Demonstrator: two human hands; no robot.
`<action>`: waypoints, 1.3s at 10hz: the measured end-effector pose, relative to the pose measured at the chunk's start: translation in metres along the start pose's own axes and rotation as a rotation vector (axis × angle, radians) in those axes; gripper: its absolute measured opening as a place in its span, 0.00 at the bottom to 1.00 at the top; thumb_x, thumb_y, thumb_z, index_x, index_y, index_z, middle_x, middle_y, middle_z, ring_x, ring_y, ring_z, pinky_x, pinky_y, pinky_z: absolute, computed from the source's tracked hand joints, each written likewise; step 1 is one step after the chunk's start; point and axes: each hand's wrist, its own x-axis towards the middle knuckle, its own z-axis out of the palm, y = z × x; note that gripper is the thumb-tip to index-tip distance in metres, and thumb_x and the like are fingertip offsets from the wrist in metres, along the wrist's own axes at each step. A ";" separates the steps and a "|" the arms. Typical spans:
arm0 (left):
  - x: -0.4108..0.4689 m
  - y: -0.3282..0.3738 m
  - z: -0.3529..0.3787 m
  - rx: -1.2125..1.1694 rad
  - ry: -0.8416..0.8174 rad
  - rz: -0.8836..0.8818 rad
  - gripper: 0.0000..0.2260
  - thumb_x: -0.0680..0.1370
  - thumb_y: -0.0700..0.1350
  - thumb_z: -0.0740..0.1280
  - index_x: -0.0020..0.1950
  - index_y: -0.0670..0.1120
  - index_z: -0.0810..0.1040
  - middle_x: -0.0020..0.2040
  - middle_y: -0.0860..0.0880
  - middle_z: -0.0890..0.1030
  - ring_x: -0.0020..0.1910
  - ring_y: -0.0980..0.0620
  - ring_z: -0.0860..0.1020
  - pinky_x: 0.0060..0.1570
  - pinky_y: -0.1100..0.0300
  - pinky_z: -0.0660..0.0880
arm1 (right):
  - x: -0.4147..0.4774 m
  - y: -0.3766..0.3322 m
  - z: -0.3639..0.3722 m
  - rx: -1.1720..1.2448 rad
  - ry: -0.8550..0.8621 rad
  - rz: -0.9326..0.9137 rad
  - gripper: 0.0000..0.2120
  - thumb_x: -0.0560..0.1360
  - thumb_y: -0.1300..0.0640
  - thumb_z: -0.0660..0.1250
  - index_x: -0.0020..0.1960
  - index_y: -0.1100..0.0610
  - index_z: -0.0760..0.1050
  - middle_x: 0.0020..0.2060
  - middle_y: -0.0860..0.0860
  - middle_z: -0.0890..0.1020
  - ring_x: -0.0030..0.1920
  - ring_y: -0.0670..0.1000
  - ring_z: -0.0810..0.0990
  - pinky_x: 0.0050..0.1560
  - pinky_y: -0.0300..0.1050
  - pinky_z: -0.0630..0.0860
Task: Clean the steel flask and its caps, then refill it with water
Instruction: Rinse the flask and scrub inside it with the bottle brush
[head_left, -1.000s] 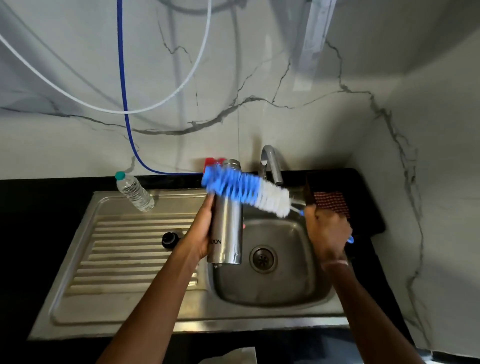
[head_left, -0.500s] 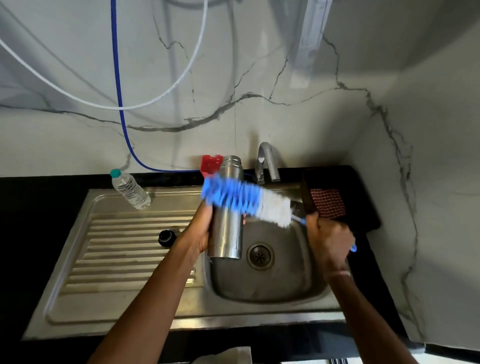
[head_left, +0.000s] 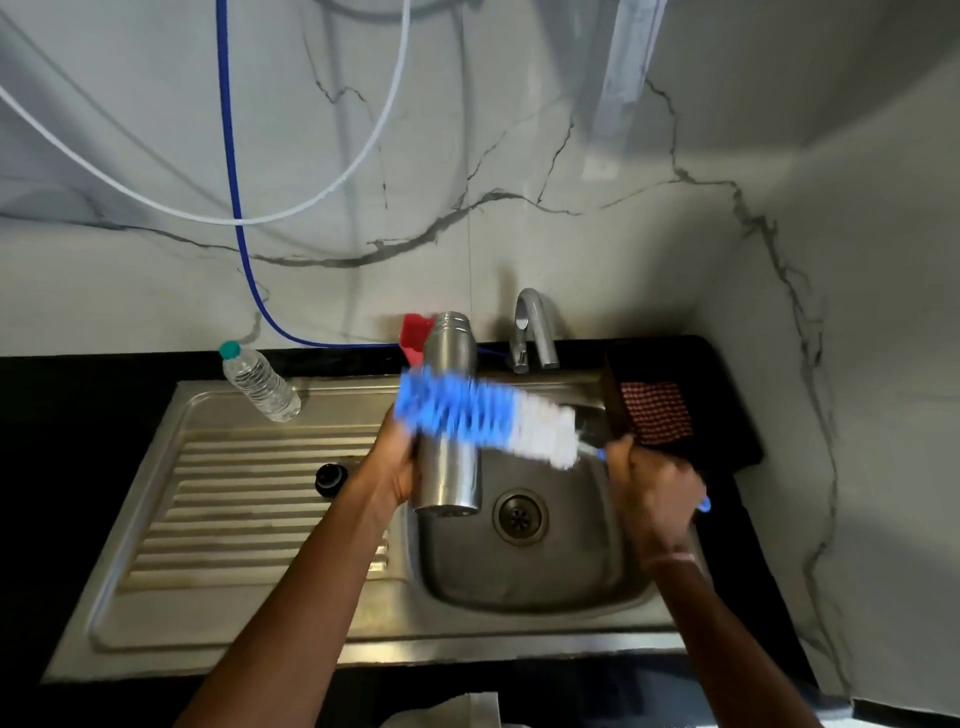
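black tabletop (head_left: 78, 405), steel sink (head_left: 234, 519) under a marble wall (head_left: 519, 130). fingers of the left hand (head_left: 400, 462) clamped round the steel flask (head_left: 449, 483), upright over the basin; fingers of the right hand (head_left: 654, 493) clamped on the brush (head_left: 483, 415) handle. bristles lower across the flask body than a second ago: outer scrub progressing, black cap (head_left: 331, 477) on the drainboard probably next.

Motion blur on brush (head_left: 483, 421), bristles smeared; it covers flask (head_left: 449, 478) mid-body. Fingers of left hand (head_left: 392, 467) hidden behind flask. Handle of brush mostly buried in right hand (head_left: 657, 493). Red thing (head_left: 414, 332) half hidden behind flask. White item (head_left: 447, 709) cut by bottom edge.
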 end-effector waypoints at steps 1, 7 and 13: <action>-0.011 -0.003 0.025 -0.107 -0.116 -0.092 0.31 0.79 0.67 0.62 0.53 0.40 0.86 0.48 0.35 0.83 0.42 0.41 0.84 0.45 0.49 0.83 | 0.052 -0.021 0.009 -0.063 0.014 0.165 0.23 0.74 0.51 0.62 0.24 0.63 0.75 0.19 0.59 0.74 0.19 0.61 0.73 0.25 0.41 0.67; 0.007 -0.008 0.019 -0.033 -0.108 -0.091 0.33 0.76 0.71 0.64 0.58 0.41 0.82 0.46 0.37 0.83 0.41 0.41 0.83 0.43 0.51 0.82 | 0.059 -0.019 0.020 -0.024 -0.048 0.148 0.23 0.75 0.52 0.61 0.25 0.62 0.75 0.20 0.59 0.74 0.21 0.62 0.74 0.24 0.44 0.68; 0.008 0.004 0.007 -0.050 -0.129 0.021 0.35 0.73 0.69 0.67 0.62 0.38 0.79 0.47 0.41 0.86 0.39 0.47 0.85 0.40 0.54 0.83 | 0.061 -0.010 0.011 0.070 0.051 -0.025 0.23 0.77 0.55 0.63 0.23 0.60 0.72 0.19 0.58 0.73 0.19 0.60 0.71 0.23 0.44 0.64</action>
